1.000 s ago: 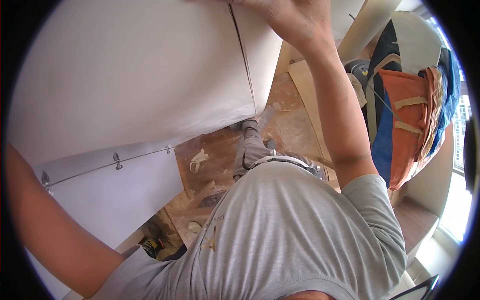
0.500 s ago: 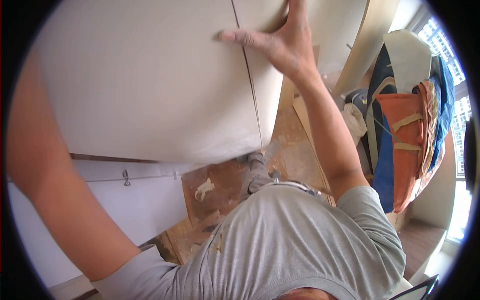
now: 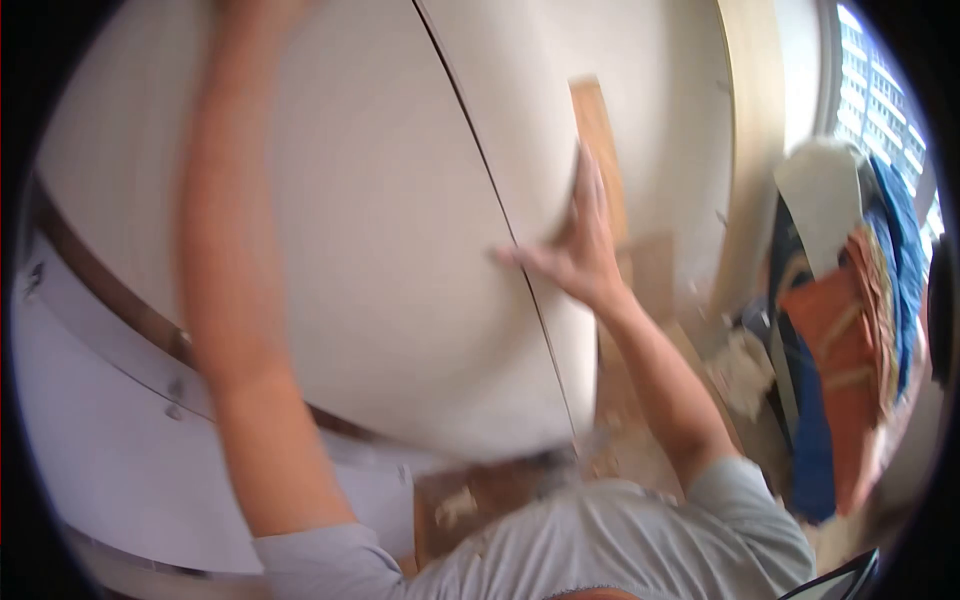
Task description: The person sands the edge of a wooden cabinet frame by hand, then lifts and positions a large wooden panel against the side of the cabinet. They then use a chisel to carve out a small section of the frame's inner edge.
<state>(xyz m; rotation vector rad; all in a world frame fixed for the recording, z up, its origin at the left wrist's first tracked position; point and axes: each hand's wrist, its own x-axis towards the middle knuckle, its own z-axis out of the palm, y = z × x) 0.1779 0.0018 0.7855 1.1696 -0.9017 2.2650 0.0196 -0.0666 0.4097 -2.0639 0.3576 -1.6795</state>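
A large pale cabinet-like body (image 3: 380,220) fills the upper middle, with a thin dark seam running down its right part. My right hand (image 3: 585,245) rests against its right side, fingers stretched upward along the edge and thumb spread across the seam. The fingers are apart and not wrapped round anything. Up the left side, in front of the pale surface, reaches my left arm, blurred by motion. Only the base of my left hand (image 3: 266,8) shows at the top edge; its fingers are cut off.
Below left stand white panels (image 3: 130,450) with metal hinges. A wooden strip (image 3: 598,150) is behind my right hand. Orange cloth (image 3: 835,340) and blue cloth (image 3: 900,220) are piled at the right by a window (image 3: 880,90). Scraps lie on the brown floor (image 3: 435,525).
The view has shifted, and the pale body and my right hand appear lower and further right. My left arm is now more upright and nearer the middle. My right hand remains spread at the edge.
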